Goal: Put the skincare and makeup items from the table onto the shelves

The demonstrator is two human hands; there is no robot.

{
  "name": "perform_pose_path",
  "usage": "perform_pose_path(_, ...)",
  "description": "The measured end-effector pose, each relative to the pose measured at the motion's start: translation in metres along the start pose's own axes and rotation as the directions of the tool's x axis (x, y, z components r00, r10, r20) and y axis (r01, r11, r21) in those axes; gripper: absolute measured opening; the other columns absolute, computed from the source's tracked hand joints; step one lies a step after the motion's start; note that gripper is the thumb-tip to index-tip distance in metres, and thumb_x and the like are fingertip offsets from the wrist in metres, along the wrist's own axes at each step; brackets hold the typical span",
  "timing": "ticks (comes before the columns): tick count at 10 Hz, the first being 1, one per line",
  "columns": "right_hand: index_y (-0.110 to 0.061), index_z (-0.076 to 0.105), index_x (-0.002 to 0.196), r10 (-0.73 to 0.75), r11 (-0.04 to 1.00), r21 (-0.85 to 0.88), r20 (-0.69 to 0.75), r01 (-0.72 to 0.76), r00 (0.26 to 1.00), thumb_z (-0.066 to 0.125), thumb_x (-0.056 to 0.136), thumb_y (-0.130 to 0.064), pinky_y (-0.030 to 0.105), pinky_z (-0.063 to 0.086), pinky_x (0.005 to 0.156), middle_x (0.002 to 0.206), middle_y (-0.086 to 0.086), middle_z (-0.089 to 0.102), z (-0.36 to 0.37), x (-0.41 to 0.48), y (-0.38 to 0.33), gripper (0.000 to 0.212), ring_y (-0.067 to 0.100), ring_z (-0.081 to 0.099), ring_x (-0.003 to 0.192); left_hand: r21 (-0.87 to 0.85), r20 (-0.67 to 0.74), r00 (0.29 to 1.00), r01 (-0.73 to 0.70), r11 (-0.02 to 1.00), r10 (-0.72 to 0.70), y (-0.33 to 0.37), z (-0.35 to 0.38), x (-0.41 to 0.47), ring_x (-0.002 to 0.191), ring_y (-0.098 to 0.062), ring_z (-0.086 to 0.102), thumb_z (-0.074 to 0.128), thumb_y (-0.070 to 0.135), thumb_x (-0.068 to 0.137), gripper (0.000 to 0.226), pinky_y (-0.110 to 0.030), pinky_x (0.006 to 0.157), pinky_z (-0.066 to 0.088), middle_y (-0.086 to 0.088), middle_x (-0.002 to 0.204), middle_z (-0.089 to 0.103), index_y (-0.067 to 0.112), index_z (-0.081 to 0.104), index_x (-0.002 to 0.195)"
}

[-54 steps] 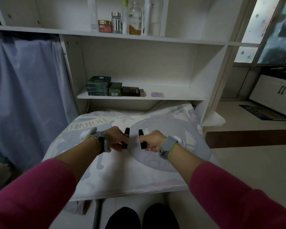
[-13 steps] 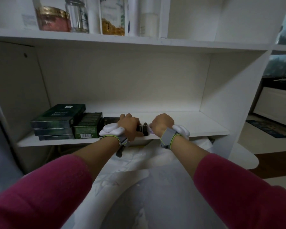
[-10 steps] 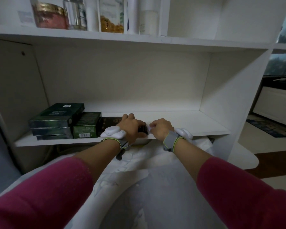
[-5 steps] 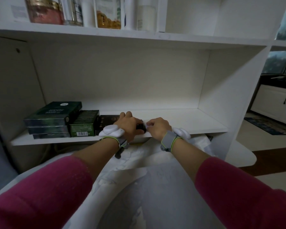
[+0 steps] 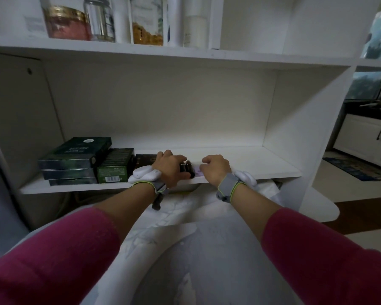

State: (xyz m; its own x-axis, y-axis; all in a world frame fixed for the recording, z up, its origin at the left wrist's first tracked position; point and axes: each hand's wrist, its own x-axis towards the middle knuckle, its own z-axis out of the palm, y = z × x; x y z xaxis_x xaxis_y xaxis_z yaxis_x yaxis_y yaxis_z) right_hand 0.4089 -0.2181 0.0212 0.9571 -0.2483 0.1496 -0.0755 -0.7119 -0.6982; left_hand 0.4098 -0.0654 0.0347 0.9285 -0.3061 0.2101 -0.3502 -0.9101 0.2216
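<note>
Two small black tubes (image 5: 189,168) lie side by side near the front edge of the white lower shelf (image 5: 251,164). My left hand (image 5: 171,167) covers the left tube, with fingers curled over it and the thumb along its near side. My right hand (image 5: 216,168) sits just right of the tubes with loosely curled fingers and holds nothing. Its fingertips hover over a small purple sachet (image 5: 198,172) lying flat on the shelf.
Stacked dark green boxes (image 5: 75,161), a smaller green box (image 5: 114,168) and a dark brown box (image 5: 144,160) fill the shelf's left part. Jars and bottles (image 5: 128,20) stand on the upper shelf. The cloth-covered table (image 5: 185,249) is below me. A cabinet (image 5: 367,142) stands right.
Both hands carried the black tubes from the table up to the lower shelf. My right hand has let go of its tube and drawn slightly right; the tubes now lie together.
</note>
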Motion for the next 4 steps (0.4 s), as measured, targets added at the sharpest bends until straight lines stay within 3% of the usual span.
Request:
perform_pose_path(2, -0.011, 0.073, 0.099, 0.000, 0.997, 0.082, -0.097, 0.008, 0.995, 0.055, 0.089, -0.015, 0.035, 0.046, 0.095, 0.117, 0.010, 0.068, -0.007, -0.012, -0.010, 0.021, 0.036, 0.055, 0.115, -0.091, -0.056, 0.998, 0.004, 0.996, -0.009, -0.006, -0.005, -0.016, 0.118, -0.033, 0.042, 0.059, 0.037, 0.091, 0.049, -0.040, 0.100, 0.038, -0.015, 0.128, 0.047, 0.022, 0.049, 0.137)
perform_pose_path(3, -0.002, 0.074, 0.089, -0.018, 0.996, 0.091, -0.071, 0.025, 0.997, 0.052, 0.091, -0.008, 0.028, 0.046, 0.078, 0.105, 0.016, 0.070, -0.017, -0.031, -0.022, 0.023, 0.035, 0.061, 0.102, -0.098, -0.093, 0.996, -0.006, 0.995, -0.003, -0.014, -0.010, -0.028, 0.109, -0.032, 0.047, 0.058, 0.039, 0.090, 0.041, -0.041, 0.094, 0.042, -0.013, 0.118, 0.052, 0.024, 0.056, 0.128)
perform_pose_path(4, -0.007, 0.058, 0.062, 0.017, 0.993, 0.118, -0.075, -0.008, 0.997, 0.051, 0.091, -0.009, 0.024, 0.036, 0.067, 0.085, 0.015, 0.063, -0.022, -0.040, -0.031, 0.030, 0.030, 0.057, 0.083, -0.112, -0.133, 0.991, 0.004, 0.994, -0.019, -0.019, -0.020, -0.038, 0.106, -0.032, 0.049, 0.058, 0.042, 0.089, 0.034, -0.039, 0.089, 0.044, -0.009, 0.111, 0.053, 0.027, 0.059, 0.120)
